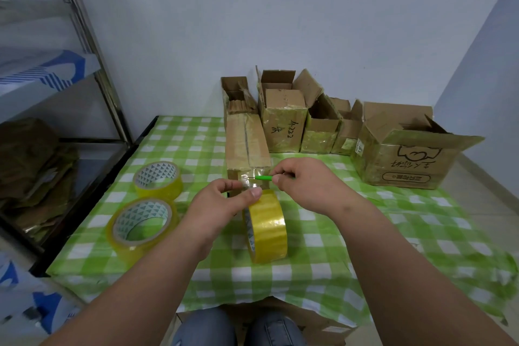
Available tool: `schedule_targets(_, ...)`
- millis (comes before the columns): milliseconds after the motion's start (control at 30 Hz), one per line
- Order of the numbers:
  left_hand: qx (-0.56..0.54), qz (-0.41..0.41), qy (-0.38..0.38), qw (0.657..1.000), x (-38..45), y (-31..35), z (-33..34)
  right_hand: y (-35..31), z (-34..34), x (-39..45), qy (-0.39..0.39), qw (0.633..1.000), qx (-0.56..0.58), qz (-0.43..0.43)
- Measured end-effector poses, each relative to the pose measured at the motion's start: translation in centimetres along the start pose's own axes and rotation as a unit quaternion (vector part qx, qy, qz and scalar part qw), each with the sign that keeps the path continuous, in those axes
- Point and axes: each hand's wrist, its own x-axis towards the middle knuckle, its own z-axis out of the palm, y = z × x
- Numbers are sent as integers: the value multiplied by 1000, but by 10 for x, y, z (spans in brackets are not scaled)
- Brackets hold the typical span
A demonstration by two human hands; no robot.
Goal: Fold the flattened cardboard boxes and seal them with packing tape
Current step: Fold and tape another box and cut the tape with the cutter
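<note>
Centrally, a long sealed cardboard box lies on the green-and-white checked table, its near end wrapped in clear tape. The left hand pinches the stretched strip of tape between thumb and forefinger, right against that near end. From this strip a yellow tape roll hangs on edge just below the hand. The right hand has its fingers closed around a small green-handled cutter, whose thin metal tip touches the tape at the box end.

Two more yellow tape rolls lie flat to the left, one nearer and one farther, both showing a triangle pattern on the inner core.

Against the wall stands a row of open boxes. A taped box bears handwritten "A222" and a character I cannot read. The large box at right carries a cartoon drawing, upside-down script and a printed oval label, none legible, with a small sticker beside it showing "51".
</note>
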Motion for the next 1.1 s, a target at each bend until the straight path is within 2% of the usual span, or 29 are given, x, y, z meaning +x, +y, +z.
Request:
schedule_targets(533,-21,17,-32,999,0,-4,0,-16,10,10,-12,994,-109,-26)
schedule_targets(733,-12,22,-14,1000,3,-7,-2,-10,-1,11,19,995,-98,-18)
schedule_targets(1100,-5,29,-24,999,2,-5,0,-9,11,12,2,993,-112,-21)
